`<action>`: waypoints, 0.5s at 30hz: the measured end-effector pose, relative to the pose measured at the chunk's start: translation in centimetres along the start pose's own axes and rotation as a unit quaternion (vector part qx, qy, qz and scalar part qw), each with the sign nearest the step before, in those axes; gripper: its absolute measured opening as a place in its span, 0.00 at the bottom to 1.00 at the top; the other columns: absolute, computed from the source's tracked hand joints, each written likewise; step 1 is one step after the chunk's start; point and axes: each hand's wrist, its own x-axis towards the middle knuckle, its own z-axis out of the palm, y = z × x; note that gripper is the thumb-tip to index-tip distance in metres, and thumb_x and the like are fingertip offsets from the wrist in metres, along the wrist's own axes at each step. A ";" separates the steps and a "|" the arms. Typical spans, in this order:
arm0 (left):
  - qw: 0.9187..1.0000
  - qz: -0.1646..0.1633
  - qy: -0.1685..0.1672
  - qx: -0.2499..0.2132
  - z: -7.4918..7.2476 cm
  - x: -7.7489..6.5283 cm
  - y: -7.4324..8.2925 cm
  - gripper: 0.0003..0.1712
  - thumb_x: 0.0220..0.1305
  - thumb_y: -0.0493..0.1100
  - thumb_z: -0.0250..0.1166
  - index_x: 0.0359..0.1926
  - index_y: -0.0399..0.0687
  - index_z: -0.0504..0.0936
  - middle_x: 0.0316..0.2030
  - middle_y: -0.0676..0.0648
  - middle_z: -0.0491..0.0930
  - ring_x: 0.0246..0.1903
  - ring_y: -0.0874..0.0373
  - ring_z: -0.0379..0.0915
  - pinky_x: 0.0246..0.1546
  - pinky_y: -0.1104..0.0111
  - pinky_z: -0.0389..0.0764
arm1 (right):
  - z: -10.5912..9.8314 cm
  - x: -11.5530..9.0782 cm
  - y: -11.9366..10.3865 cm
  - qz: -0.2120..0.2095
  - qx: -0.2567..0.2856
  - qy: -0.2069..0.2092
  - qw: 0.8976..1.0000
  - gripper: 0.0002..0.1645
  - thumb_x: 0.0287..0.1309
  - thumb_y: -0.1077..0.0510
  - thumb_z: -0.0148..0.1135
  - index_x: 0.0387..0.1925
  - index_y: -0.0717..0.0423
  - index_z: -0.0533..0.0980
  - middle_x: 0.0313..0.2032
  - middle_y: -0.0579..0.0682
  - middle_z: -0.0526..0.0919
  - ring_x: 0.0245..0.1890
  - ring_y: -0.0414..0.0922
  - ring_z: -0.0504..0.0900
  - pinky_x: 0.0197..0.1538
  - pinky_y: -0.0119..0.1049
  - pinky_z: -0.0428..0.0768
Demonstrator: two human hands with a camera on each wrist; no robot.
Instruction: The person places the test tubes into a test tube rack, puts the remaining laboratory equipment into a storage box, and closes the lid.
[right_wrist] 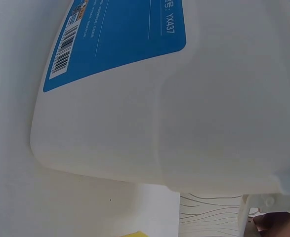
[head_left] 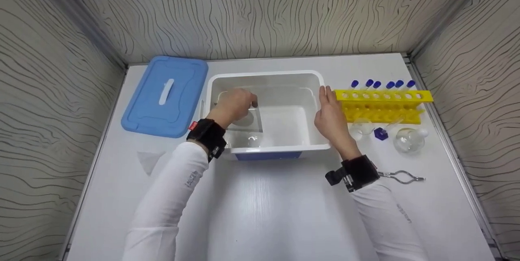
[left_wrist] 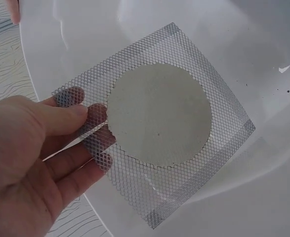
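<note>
My left hand [head_left: 235, 104] reaches over the left half of a white plastic storage bin [head_left: 266, 75]. It pinches a square wire gauze [left_wrist: 224, 103] by one corner, thumb on one face and fingers behind the mesh. A pale round patch covers the gauze's middle, and the sheet is tilted over the bin's interior. At the bin's right rim rests my right hand [head_left: 331, 120], its visible fingers straight along the outside. The right wrist view shows the bin's outer wall [right_wrist: 105, 128] with a blue barcode label [right_wrist: 120, 39]. A clear object [head_left: 254, 141] lies inside near the front wall.
A blue lid [head_left: 152, 112] lies left of the bin, with white paper [head_left: 149, 160] in front. To the right stand a yellow rack [head_left: 384, 95] holding several blue-capped tubes, a clear beaker [head_left: 362, 126], a purple hexagonal base [head_left: 381, 133], a flask [head_left: 406, 141] and metal tongs [head_left: 402, 177].
</note>
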 end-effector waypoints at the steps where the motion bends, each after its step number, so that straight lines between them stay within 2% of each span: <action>1: 1.000 0.001 -0.001 0.009 0.1 0.0 0.1 0.23 0.64 0.33 0.57 0.54 0.61 0.84 0.54 0.47 0.84 0.53 0.47 0.80 0.43 0.49 0.85 | 0.0 0.0 0.0 0.002 -0.001 -0.001 1.000 0.37 0.65 0.69 0.44 0.75 0.68 0.51 0.76 0.69 0.51 0.76 0.65 0.54 0.76 0.61 0.55; 6: 0.998 -0.006 -0.010 0.058 0.6 0.2 0.5 0.24 0.64 0.35 0.58 0.54 0.66 0.83 0.54 0.49 0.84 0.53 0.49 0.80 0.40 0.46 0.85 | 0.0 0.0 0.0 0.010 0.001 -0.011 1.000 0.38 0.66 0.68 0.43 0.76 0.67 0.49 0.77 0.67 0.49 0.77 0.63 0.52 0.77 0.61 0.53; 10: 0.997 -0.015 -0.017 0.073 0.8 0.4 0.9 0.23 0.65 0.38 0.59 0.55 0.70 0.83 0.53 0.49 0.84 0.51 0.48 0.80 0.36 0.45 0.84 | 0.0 0.0 0.0 0.011 0.001 -0.011 1.000 0.38 0.66 0.68 0.44 0.76 0.66 0.50 0.77 0.67 0.49 0.77 0.63 0.52 0.77 0.60 0.52; 15: 0.997 0.004 -0.007 0.074 0.7 0.3 0.9 0.20 0.67 0.39 0.59 0.55 0.65 0.83 0.53 0.49 0.85 0.52 0.47 0.81 0.40 0.49 0.85 | -0.1 0.0 0.0 0.008 -0.004 -0.008 1.000 0.38 0.65 0.69 0.44 0.75 0.67 0.50 0.76 0.68 0.50 0.76 0.65 0.52 0.77 0.61 0.53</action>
